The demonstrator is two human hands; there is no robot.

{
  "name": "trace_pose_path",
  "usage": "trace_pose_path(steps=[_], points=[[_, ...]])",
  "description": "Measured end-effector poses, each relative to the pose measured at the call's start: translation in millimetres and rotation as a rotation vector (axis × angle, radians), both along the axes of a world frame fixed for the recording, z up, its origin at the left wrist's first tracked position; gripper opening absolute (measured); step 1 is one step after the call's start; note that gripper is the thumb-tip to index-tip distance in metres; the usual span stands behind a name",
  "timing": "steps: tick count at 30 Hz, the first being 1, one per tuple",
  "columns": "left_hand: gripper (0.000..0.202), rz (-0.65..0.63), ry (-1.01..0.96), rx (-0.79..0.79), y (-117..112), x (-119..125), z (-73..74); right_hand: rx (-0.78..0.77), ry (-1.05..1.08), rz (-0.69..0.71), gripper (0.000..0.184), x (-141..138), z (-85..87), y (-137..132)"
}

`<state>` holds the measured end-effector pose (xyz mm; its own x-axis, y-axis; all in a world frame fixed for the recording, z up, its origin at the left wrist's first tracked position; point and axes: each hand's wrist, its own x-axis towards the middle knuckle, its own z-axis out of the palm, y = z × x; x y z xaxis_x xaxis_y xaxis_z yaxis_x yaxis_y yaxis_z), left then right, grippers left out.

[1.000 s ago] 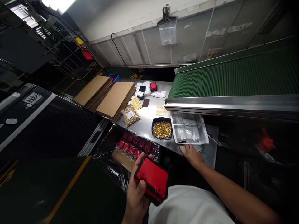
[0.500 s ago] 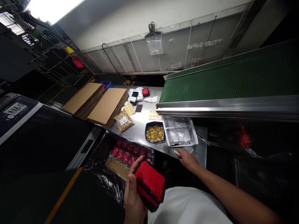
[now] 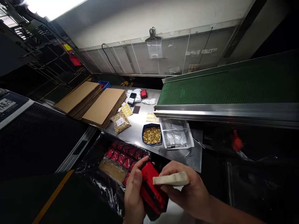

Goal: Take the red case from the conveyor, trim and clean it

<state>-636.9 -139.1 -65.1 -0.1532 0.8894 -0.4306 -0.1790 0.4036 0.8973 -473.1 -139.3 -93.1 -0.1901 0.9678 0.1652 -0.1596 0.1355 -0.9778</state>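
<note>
I am holding a red case (image 3: pixel 151 170) at the lower centre of the frame, tilted, with its black edging showing. My left hand (image 3: pixel 135 197) is wrapping round its left side, partly closed, thumb along the near edge and fingers going behind it. My right hand (image 3: pixel 195 193) is coming in from the lower right, pinching a pale block (image 3: pixel 171 179) between thumb and fingers. The block is sitting over the case in this view; I cannot tell whether the two are touching.

Just beyond my left hand, more red cases (image 3: pixel 121 158) are lying in rows under clear plastic, in a box lined with black film (image 3: pixel 99 188). Above that, at the centre, the metal desk (image 3: pixel 134 135) is carrying a blue tray (image 3: pixel 143 132) full of gold pieces (image 3: pixel 152 136). A white bin (image 3: pixel 191 142) of clear bags (image 3: pixel 175 137) is standing right beside it. To the left of the tray a bag of gold pieces (image 3: pixel 120 123) is lying near the stacked cardboard (image 3: pixel 104 105). Farther up, a phone (image 3: pixel 132 98) is resting by some white cloth (image 3: pixel 137 95) and a smaller red case (image 3: pixel 143 93). A green conveyor (image 3: pixel 198 90) is filling the right side.
</note>
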Motion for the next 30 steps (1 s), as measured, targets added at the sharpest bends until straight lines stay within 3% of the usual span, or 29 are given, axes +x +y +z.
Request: trace_pose_path(steps=[7, 11, 15, 24, 30], points=[[0.063, 0.002, -0.103, -0.017, -1, 5, -3.1, 0.165, -0.066, -0.018, 0.019, 5, 3.5, 6], [0.063, 0.011, -0.154, -0.076, -3, 5, -0.9, 0.189, -0.106, 0.009, 0.019, 5, 11.5, 6], [0.060, -0.003, -0.126, -0.037, -3, 2, 0.7, 0.226, -0.122, -0.014, 0.020, 2, 15.1, 5], [0.054, 0.071, -0.133, -0.044, -7, 0, -1.6, 0.195, -0.091, 0.044, 0.021, 0, 4.3, 9], [0.062, 0.037, -0.157, -0.055, -5, 0, 5.5, 0.018, -0.120, -0.091, 0.018, 8, -9.8, 11]])
